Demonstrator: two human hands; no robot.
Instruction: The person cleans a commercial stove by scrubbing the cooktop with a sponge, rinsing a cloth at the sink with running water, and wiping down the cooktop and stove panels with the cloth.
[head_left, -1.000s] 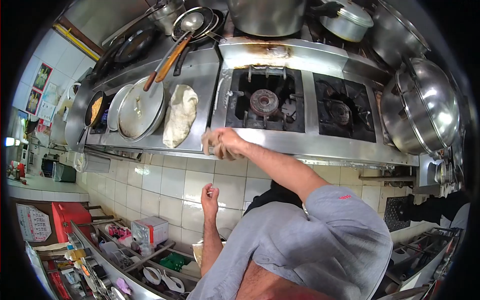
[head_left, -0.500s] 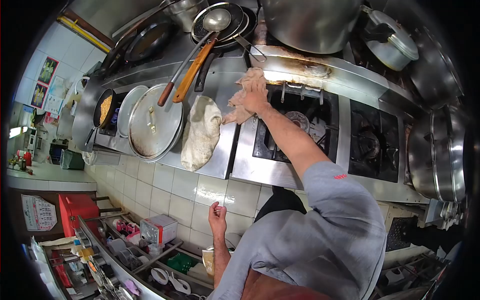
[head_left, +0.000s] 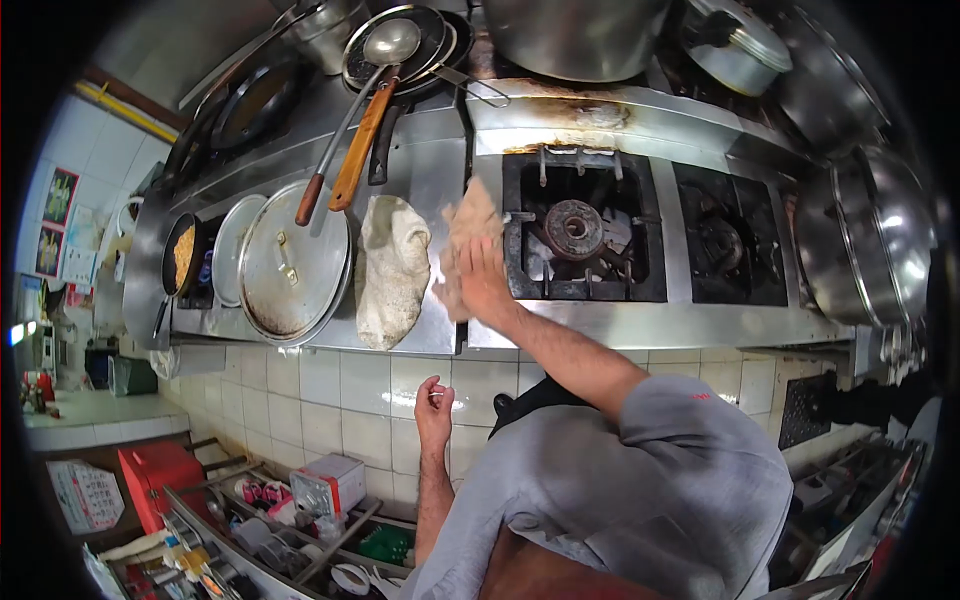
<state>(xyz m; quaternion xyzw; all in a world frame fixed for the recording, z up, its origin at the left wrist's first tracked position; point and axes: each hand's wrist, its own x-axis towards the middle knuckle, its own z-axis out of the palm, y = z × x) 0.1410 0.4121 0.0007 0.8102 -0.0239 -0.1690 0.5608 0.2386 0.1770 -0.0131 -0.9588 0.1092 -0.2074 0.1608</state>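
My right hand point(head_left: 484, 282) lies on a crumpled pinkish-tan cloth point(head_left: 474, 222), pressing it against the steel top. The cloth spreads over the seam left of a gas burner point(head_left: 575, 228) with a black grate. Below the counter edge, my left hand point(head_left: 433, 408) hangs in the air over the floor, fingers loosely curled, with nothing visible in it. A folded, stained whitish cloth point(head_left: 391, 275) rests on the steel to the left of the tan one.
Round metal lids point(head_left: 285, 305) sit on the counter's left. A ladle point(head_left: 391, 43) and a strainer with a wooden handle point(head_left: 365, 140) jut over it. A large pot point(head_left: 570, 40) stands behind the burners, and a small pan with food point(head_left: 183, 255) is far left. Shelving is below.
My right hand has drawn the tan cloth from the burner's back left corner toward the front edge. My left hand stays low, and the camera view has shifted slightly.
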